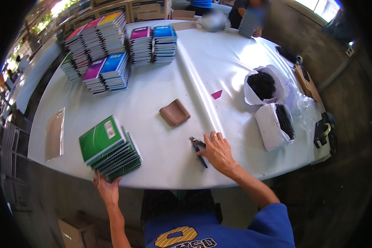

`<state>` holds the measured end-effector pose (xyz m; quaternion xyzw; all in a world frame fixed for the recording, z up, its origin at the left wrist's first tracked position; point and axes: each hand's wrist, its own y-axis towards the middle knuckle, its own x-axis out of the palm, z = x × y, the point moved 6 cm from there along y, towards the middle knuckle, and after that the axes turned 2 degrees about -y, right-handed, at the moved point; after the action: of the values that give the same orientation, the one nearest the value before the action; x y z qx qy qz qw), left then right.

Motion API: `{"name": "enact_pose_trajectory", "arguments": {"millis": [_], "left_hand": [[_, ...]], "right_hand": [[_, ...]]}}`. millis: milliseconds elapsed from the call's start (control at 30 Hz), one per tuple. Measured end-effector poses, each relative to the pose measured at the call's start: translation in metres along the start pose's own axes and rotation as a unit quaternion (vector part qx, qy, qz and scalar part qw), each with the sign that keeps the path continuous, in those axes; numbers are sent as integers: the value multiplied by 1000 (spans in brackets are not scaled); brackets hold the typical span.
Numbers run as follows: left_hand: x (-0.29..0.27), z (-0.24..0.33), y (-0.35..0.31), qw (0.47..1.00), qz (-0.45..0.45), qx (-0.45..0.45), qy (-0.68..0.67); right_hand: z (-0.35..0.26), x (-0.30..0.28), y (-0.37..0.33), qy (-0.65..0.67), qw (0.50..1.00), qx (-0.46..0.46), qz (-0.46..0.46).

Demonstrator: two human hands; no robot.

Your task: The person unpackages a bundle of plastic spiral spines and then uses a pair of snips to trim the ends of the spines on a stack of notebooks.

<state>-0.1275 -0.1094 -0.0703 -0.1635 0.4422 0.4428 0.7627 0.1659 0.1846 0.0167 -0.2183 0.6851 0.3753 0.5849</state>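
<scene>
A stack of green spiral notebooks (101, 140) leans unevenly at the table's near left edge. My left hand (107, 190) grips its near lower edge, thumb and fingers apart, some fingers hidden by the stack. Right of the middle, my right hand (219, 152) is around one handle of small cutting pliers (200, 159) with dark blue grips. Their jaws point away to the left, and the other handle lies free of the palm. Beyond the pliers is a brown shaped block (175, 113) with a hollowed top.
Stacks of colored notebooks (107, 45) stand at the far left of the white table (153, 87). Black spiral bindings fill a white wrapping (262, 85) and a white bundle (270, 128) on the right. A clear sleeve (55, 134) lies left. Another person (244, 14) holds notebooks across the table.
</scene>
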Motion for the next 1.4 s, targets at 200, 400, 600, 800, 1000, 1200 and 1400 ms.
{"name": "enact_pose_trajectory", "arguments": {"millis": [200, 400, 600, 800, 1000, 1200, 1400], "left_hand": [[-13, 17, 32, 997, 65, 27, -37], [-49, 17, 17, 993, 80, 64, -50], [-121, 111, 25, 928, 180, 322, -47], [-103, 154, 73, 911, 106, 394, 64], [-86, 146, 89, 932, -20, 361, 11], [-85, 145, 87, 933, -14, 361, -8], [-87, 145, 85, 932, -20, 361, 0]], "right_hand": [[-58, -3, -4, -27, 997, -54, -51], [-79, 16, -54, 11, 984, -116, -133], [-73, 10, -47, -40, 962, -268, -23], [-147, -115, 56, -85, 917, -382, 80], [-201, -148, 88, -190, 818, -535, 96], [-216, -135, 92, -290, 735, -601, 119], [-220, -115, 76, -338, 853, -397, -4]]}}
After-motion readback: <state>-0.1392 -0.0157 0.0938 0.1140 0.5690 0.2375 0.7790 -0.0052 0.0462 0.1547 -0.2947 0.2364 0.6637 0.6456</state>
